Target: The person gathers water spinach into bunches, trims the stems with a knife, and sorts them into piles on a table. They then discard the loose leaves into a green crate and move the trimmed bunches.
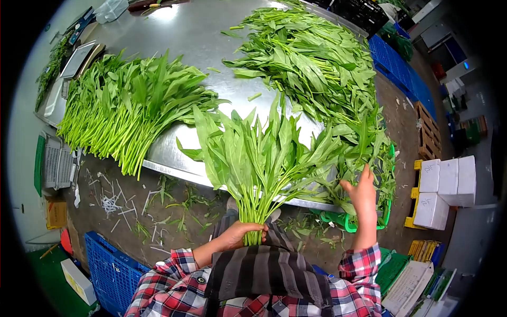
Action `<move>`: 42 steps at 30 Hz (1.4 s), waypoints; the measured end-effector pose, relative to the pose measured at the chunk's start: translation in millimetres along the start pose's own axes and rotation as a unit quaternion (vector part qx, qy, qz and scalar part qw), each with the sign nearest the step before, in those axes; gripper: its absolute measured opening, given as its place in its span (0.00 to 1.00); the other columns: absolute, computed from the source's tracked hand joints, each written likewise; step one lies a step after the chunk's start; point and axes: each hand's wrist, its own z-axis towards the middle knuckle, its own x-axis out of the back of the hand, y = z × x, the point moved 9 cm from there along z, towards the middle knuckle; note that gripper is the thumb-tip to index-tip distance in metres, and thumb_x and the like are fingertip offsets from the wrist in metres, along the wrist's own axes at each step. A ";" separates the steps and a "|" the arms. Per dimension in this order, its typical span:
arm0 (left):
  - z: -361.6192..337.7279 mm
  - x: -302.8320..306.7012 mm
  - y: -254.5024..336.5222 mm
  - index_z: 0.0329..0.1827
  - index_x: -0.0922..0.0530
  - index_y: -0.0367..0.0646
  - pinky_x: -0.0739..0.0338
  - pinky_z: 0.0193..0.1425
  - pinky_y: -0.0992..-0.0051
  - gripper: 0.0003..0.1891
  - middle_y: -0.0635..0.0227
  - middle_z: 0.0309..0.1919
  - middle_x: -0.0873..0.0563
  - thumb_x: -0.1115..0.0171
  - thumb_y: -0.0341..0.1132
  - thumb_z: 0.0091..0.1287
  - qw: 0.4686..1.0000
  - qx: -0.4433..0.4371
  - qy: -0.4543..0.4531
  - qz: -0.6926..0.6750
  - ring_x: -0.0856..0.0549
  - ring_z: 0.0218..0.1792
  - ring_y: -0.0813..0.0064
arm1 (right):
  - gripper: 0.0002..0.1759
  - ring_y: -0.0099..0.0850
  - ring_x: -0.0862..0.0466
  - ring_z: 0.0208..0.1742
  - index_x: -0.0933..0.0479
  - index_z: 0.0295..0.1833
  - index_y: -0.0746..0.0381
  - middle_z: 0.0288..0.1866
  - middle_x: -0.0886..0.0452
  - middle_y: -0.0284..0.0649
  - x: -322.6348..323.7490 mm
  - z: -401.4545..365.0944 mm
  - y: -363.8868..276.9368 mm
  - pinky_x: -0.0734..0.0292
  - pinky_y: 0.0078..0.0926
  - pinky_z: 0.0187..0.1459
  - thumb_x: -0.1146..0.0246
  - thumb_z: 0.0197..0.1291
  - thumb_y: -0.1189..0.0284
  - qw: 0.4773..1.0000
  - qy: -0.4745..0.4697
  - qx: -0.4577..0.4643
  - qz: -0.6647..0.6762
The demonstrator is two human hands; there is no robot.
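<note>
My left hand (242,234) is closed round the lower stems of a bunch of water spinach (256,164), held upright in front of my apron, leaves fanning out over the table's front edge. At the right, my right hand (362,194) is open, thumb and forefinger apart, right at the loose leaves hanging off the table's near corner. A large loose pile of water spinach (317,63) spreads up from there. On the left of the metal table (211,53) lies a heap of water spinach (132,105), its stems lined up towards me.
A green basket (386,211) stands below the table's right corner. A scale (79,59) sits at the far left. Cut scraps and white strips (111,203) litter the floor. Blue pallets (113,272) and white boxes (441,185) stand around the table.
</note>
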 end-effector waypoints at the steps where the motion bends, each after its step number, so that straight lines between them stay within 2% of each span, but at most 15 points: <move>1: 0.2 0.4 0.3 0.44 0.22 0.31 0.23 0.47 0.70 0.13 0.61 0.34 0.18 0.41 0.32 0.62 1.000 0.000 0.000 -0.002 0.18 0.38 0.70 | 0.27 0.45 0.18 0.38 0.31 0.53 0.72 0.49 0.24 0.54 -5.6 1.9 -5.2 0.22 0.35 0.41 0.34 0.52 0.66 0.992 0.000 0.064 -0.106; 2: 0.4 0.3 0.5 0.44 0.22 0.31 0.23 0.47 0.70 0.13 0.61 0.34 0.18 0.41 0.32 0.62 1.000 -0.001 0.000 -0.005 0.18 0.38 0.70 | 0.25 0.48 0.18 0.39 0.29 0.52 0.71 0.47 0.24 0.54 -11.2 2.2 -9.9 0.23 0.37 0.43 0.35 0.52 0.66 0.971 0.013 0.127 -0.202; 4: -1.5 0.3 -0.7 0.44 0.22 0.31 0.23 0.47 0.71 0.12 0.62 0.34 0.18 0.42 0.32 0.62 1.000 0.001 0.016 -0.010 0.18 0.38 0.71 | 0.18 0.47 0.19 0.36 0.24 0.42 0.67 0.37 0.20 0.51 -62.3 -14.1 -42.6 0.23 0.38 0.39 0.35 0.52 0.65 0.987 -0.083 0.132 -0.025; 8: 1.3 2.8 -2.0 0.45 0.22 0.32 0.23 0.47 0.71 0.12 0.62 0.35 0.18 0.42 0.31 0.62 1.000 -0.007 0.023 -0.008 0.18 0.38 0.71 | 0.11 0.43 0.20 0.27 0.24 0.33 0.66 0.27 0.22 0.46 -155.1 -38.3 -109.7 0.25 0.32 0.31 0.34 0.52 0.68 0.962 -0.138 0.232 -0.039; 13: -4.6 3.8 0.2 0.45 0.22 0.32 0.23 0.48 0.71 0.12 0.61 0.37 0.17 0.42 0.30 0.62 1.000 -0.010 0.016 -0.008 0.18 0.40 0.70 | 0.13 0.29 0.23 0.21 0.24 0.29 0.68 0.20 0.22 0.42 -175.4 -12.8 -85.2 0.27 0.25 0.28 0.34 0.52 0.68 0.973 -0.175 0.127 0.085; 15: -7.0 2.9 -0.3 0.46 0.23 0.32 0.23 0.49 0.71 0.13 0.61 0.37 0.17 0.42 0.30 0.61 1.000 -0.004 -0.001 -0.011 0.17 0.41 0.70 | 0.15 0.39 0.17 0.28 0.23 0.33 0.68 0.27 0.18 0.48 -175.0 -12.5 -76.4 0.23 0.31 0.35 0.36 0.51 0.64 0.965 -0.237 0.059 0.095; 18: -4.4 -2.3 0.4 0.48 0.24 0.32 0.23 0.50 0.71 0.14 0.60 0.39 0.17 0.42 0.29 0.61 1.000 -0.003 -0.016 -0.006 0.18 0.42 0.69 | 0.20 0.40 0.18 0.28 0.23 0.32 0.66 0.25 0.20 0.48 -177.3 -23.2 -91.5 0.24 0.35 0.35 0.36 0.52 0.57 0.964 -0.230 0.119 -0.054; 21: -2.8 -4.9 4.5 0.50 0.25 0.32 0.24 0.52 0.70 0.15 0.60 0.42 0.18 0.42 0.28 0.60 0.999 -0.012 -0.042 0.008 0.18 0.44 0.68 | 0.15 0.33 0.20 0.25 0.22 0.32 0.65 0.23 0.20 0.44 -174.1 -27.1 -91.5 0.25 0.27 0.31 0.37 0.54 0.62 0.965 -0.226 0.110 0.075; 24: -4.1 -7.6 5.1 0.51 0.26 0.32 0.24 0.53 0.70 0.16 0.59 0.44 0.19 0.42 0.27 0.60 0.998 -0.020 -0.057 -0.003 0.18 0.46 0.67 | 0.10 0.18 0.23 0.26 0.22 0.34 0.66 0.25 0.20 0.34 -118.4 -30.1 -86.6 0.28 0.17 0.30 0.36 0.53 0.69 0.965 -0.171 0.026 0.196; 27: -4.4 -6.4 5.1 0.51 0.26 0.32 0.24 0.54 0.69 0.16 0.59 0.44 0.19 0.42 0.27 0.60 0.997 -0.027 -0.068 -0.008 0.18 0.47 0.67 | 0.10 0.21 0.23 0.28 0.23 0.36 0.66 0.27 0.20 0.36 -39.6 -18.4 -71.1 0.28 0.20 0.32 0.38 0.56 0.69 0.979 -0.030 0.038 0.198; 31: -3.9 -4.1 1.2 0.52 0.26 0.32 0.24 0.54 0.70 0.16 0.59 0.43 0.19 0.41 0.29 0.62 0.997 -0.011 -0.072 0.004 0.18 0.46 0.68 | 0.11 0.25 0.23 0.31 0.24 0.40 0.67 0.30 0.20 0.39 51.5 4.1 -6.2 0.28 0.23 0.35 0.40 0.59 0.68 0.980 0.189 0.043 0.045; 33: -3.0 -3.4 1.1 0.52 0.26 0.32 0.24 0.53 0.71 0.16 0.59 0.42 0.19 0.41 0.30 0.63 0.998 -0.013 -0.065 0.007 0.18 0.45 0.69 | 0.12 0.27 0.23 0.32 0.25 0.41 0.67 0.32 0.21 0.41 66.2 1.1 12.9 0.28 0.25 0.37 0.42 0.61 0.68 0.977 0.210 0.024 -0.013; 36: -3.6 -4.9 2.2 0.52 0.26 0.32 0.23 0.52 0.71 0.16 0.59 0.43 0.19 0.42 0.29 0.63 0.998 -0.006 -0.057 0.014 0.18 0.44 0.69 | 0.14 0.28 0.23 0.35 0.25 0.44 0.67 0.34 0.20 0.41 8.6 -23.3 22.0 0.27 0.26 0.39 0.42 0.62 0.66 0.999 0.009 -0.030 0.025; 39: -4.6 -14.7 11.3 0.53 0.27 0.32 0.23 0.52 0.70 0.17 0.57 0.45 0.19 0.42 0.28 0.62 0.996 -0.030 -0.076 0.027 0.18 0.44 0.69 | 0.18 0.24 0.22 0.37 0.23 0.48 0.65 0.37 0.19 0.36 -113.4 -81.8 2.9 0.26 0.22 0.41 0.40 0.61 0.62 0.937 -0.335 -0.051 0.087; 42: -4.9 -13.0 17.3 0.55 0.28 0.34 0.24 0.50 0.70 0.20 0.58 0.47 0.19 0.39 0.28 0.60 0.993 -0.075 -0.076 0.057 0.18 0.42 0.69 | 0.18 0.26 0.23 0.37 0.28 0.52 0.67 0.40 0.21 0.39 -165.7 -113.6 -28.0 0.26 0.23 0.42 0.44 0.64 0.64 0.864 -0.396 -0.051 0.308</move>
